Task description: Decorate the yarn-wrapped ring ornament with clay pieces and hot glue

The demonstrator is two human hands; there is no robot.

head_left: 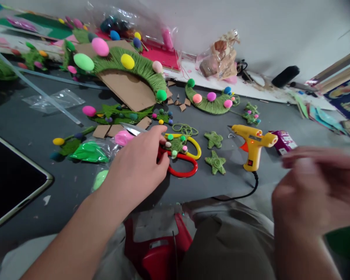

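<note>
My left hand reaches over the scissors, which have one yellow and one red handle loop. Its thumb and forefinger are at the left side of a small green yarn star with colored balls, which lies over the handles. Whether the fingers grip the star or a handle is unclear. At the right, my right hand is raised and blurred, with its fingers bent; what it may hold cannot be made out. Two plain green stars lie between the scissors and the yellow glue gun.
A green wrapped ring with colored eggs and a crescent lie behind. Bagged green clay and a dark tablet are left. A purple box sits beside the glue gun, whose cord runs to the front edge.
</note>
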